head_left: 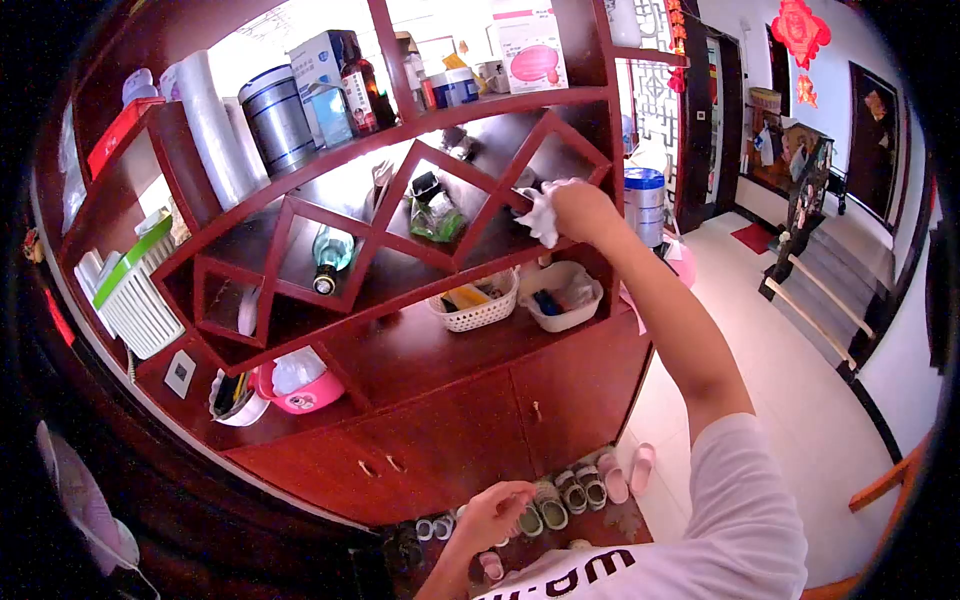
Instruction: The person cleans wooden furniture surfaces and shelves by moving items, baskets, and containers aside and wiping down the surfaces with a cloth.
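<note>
My right hand is closed on a crumpled white cloth at the right end of the red-brown lattice rack. The cloth hangs below the fingers, by the rack's lower right opening. Low in front of the cabinet, my left hand is raised with its fingers bent; whether they hold anything is hidden. A green glass bottle lies in a left opening of the rack, and a dark-topped item in a clear and green bag sits in a middle one.
White baskets and a pink bowl stand on the shelf below. Bottles, boxes and a silver canister line the upper shelf. Several shoes are on the floor below the cabinet. Steps rise at the right.
</note>
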Action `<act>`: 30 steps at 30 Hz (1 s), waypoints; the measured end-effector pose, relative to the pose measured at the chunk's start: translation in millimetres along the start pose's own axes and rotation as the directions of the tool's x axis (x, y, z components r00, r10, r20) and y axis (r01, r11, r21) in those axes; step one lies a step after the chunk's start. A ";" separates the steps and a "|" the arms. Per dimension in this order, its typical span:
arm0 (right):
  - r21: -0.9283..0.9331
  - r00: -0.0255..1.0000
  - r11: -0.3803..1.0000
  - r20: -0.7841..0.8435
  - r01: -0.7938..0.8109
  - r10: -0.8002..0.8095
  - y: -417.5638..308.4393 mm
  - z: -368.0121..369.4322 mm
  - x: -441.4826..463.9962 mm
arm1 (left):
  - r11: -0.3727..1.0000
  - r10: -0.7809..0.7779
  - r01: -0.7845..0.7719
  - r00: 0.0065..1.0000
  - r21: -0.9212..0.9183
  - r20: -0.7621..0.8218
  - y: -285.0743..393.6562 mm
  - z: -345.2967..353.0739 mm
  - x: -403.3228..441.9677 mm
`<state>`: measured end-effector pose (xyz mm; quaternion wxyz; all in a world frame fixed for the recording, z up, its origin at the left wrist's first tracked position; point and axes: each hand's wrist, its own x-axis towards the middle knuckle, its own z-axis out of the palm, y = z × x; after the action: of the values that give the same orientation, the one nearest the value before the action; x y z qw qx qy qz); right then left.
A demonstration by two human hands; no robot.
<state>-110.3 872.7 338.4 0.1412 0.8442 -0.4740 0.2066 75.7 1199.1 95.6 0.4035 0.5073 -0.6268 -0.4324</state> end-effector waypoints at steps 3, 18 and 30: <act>0.092 0.992 0.996 -0.124 0.006 0.006 8.9 -5.8 -15.7 | 0.998 0.015 -0.015 1.000 0.054 -0.006 5.9 -5.3 -1.2; 0.282 0.943 0.950 -0.331 0.135 -0.036 24.1 20.2 -37.1 | 0.991 -0.107 0.104 0.994 0.089 0.025 8.9 0.5 1.8; 0.968 0.778 -0.045 -0.172 0.248 0.605 12.8 -11.3 -82.4 | 0.999 -0.017 0.016 0.998 -0.031 -0.061 -13.0 -7.0 -8.9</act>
<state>-162.0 932.2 309.0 -0.3971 0.4952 -0.2269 0.7386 87.4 1205.6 84.7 0.4266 0.5193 -0.6033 -0.4295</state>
